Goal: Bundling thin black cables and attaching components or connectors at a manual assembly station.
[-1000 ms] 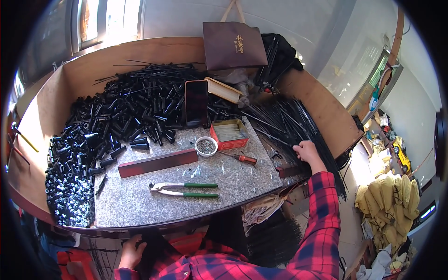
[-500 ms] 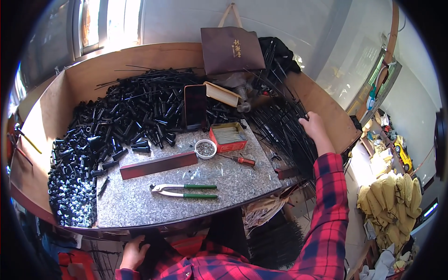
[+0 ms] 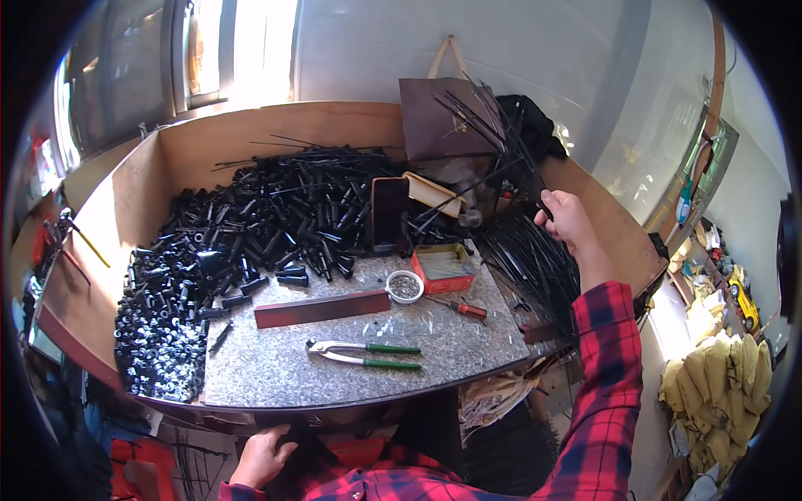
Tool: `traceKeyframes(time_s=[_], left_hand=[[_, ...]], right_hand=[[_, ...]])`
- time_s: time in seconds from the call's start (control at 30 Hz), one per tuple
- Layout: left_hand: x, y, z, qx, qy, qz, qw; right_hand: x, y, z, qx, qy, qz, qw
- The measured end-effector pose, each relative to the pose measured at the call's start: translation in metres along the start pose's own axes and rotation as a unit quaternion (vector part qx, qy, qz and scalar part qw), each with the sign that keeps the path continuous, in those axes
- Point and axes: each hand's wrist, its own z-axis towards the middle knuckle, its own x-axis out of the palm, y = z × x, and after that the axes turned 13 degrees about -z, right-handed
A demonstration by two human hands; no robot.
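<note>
My right hand (image 3: 570, 221) is raised over the right side of the bench, closed round a bunch of thin black rods (image 3: 528, 159). The rods fan out up and to the left, before the paper bag. Beneath the hand lies a pile of similar black rods (image 3: 526, 260). My left hand (image 3: 266, 457) rests on my leg below the bench's front edge. Its thumb stands apart from the loosely bent fingers, and nothing shows in it. Green-handled pliers (image 3: 368, 347) lie on the speckled slab (image 3: 284, 376) in front of me.
Black tubular parts (image 3: 292, 200) heap up at left, with a dark red bar (image 3: 322, 310) before them. A red box (image 3: 451, 285), white bowl (image 3: 405, 301), screwdriver (image 3: 468, 310) and upright phone (image 3: 389, 213) stand or lie mid-bench. A wooden wall (image 3: 276, 125) rims the back.
My right hand has lifted from the rod pile with a bunch of rods, which now tilts up and left. The whole view has shifted, while my left hand stays on my leg.
</note>
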Motion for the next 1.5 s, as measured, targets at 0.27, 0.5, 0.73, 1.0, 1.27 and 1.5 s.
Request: traceKeyframes(time_s=[0.27, 0.5, 0.73, 1.0, 1.27, 1.5], left_hand=[[-0.029, -0.042, 0.004, 0.138, -0.139, -0.069, 0.978], [-0.078, -0.08, 0.04, 0.18, -0.2, -0.267, 0.925], [-0.095, -0.136, 0.081, 0.263, -0.149, -0.426, 0.853], [-0.087, -0.158, 0.079, 0.283, -0.024, -0.563, 0.776], [-0.088, -0.16, 0.066, 0.371, -0.008, -0.614, 0.697], [-0.11, -0.163, 0.059, 0.376, -0.149, -0.763, 0.504]], right_hand=[[0.074, 0.069, -0.045, -0.185, 0.073, 0.018, 0.98], [0.127, 0.107, -0.096, -0.224, 0.21, 0.088, 0.948], [0.161, 0.127, -0.136, -0.262, 0.323, 0.051, 0.908], [0.187, 0.123, -0.144, -0.232, 0.378, 0.081, 0.893], [0.196, 0.119, -0.144, -0.209, 0.422, 0.095, 0.877], [0.199, 0.123, -0.156, -0.194, 0.411, 0.128, 0.881]])
